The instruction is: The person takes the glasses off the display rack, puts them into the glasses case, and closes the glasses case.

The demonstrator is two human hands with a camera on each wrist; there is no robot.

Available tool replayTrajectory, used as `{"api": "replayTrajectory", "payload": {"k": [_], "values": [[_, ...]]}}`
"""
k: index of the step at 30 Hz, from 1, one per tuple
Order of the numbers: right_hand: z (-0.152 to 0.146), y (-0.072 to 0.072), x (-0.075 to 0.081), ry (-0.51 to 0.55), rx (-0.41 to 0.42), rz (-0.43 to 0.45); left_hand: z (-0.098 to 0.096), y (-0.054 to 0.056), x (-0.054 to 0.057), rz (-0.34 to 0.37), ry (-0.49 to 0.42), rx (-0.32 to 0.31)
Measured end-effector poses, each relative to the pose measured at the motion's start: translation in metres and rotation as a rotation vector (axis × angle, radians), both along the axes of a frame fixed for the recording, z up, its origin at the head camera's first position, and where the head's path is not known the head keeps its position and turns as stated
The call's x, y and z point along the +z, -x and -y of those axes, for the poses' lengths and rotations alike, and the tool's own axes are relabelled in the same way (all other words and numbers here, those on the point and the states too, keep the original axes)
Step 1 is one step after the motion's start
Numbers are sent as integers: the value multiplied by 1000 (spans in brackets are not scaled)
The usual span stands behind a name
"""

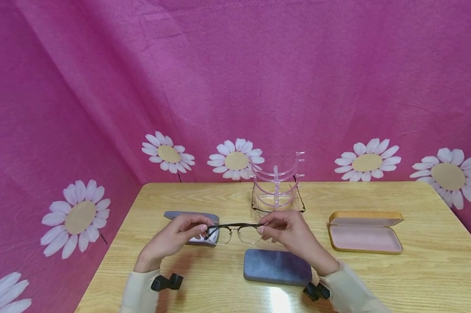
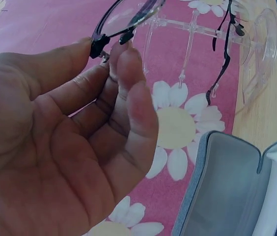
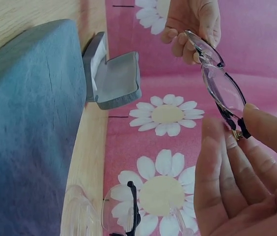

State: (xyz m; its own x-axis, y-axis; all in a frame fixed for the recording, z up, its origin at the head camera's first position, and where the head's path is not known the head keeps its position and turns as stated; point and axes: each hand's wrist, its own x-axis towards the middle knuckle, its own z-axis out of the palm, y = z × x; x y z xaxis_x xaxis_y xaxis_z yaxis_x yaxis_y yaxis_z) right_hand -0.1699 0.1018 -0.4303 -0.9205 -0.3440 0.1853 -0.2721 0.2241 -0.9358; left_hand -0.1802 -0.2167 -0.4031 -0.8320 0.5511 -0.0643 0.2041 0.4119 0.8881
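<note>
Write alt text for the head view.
A person's left hand and right hand pinch eyeglasses above a wooden table with an open gray case, closed blue case, open yellow case and clear stand bearing dark-rimmed glasses.

Pink daisy-print cloth (image 1: 298, 87) behind wooden table (image 1: 435, 265); yellow case (image 1: 366, 239) open.

Plain cream sleeves (image 1: 139, 290), small blocky black wrist devices (image 1: 175, 281)

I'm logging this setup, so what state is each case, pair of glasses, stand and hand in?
Held glasses: off the table, arms apparently folded
Left hand: pinching their left end
Right hand: pinching their right end
Front case: closed
Grey case: open
Yellow case: open
Stand: upright
Other glasses: on the stand
</note>
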Motion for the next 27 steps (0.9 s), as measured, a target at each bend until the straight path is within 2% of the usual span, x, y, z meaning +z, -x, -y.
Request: {"api": "replayTrajectory", "payload": {"k": [4,12,22,27], "values": [[4,0,-2,32,13,29,4,3,-2,15,-5,20],[16,-2,3,54,-34,79,12,6,-5,64,-34,89],[28,0,1,62,-70,79,22,9,-4,100,-64,104],[35,2,0,73,-57,68,29,9,-5,81,-60,113]]}}
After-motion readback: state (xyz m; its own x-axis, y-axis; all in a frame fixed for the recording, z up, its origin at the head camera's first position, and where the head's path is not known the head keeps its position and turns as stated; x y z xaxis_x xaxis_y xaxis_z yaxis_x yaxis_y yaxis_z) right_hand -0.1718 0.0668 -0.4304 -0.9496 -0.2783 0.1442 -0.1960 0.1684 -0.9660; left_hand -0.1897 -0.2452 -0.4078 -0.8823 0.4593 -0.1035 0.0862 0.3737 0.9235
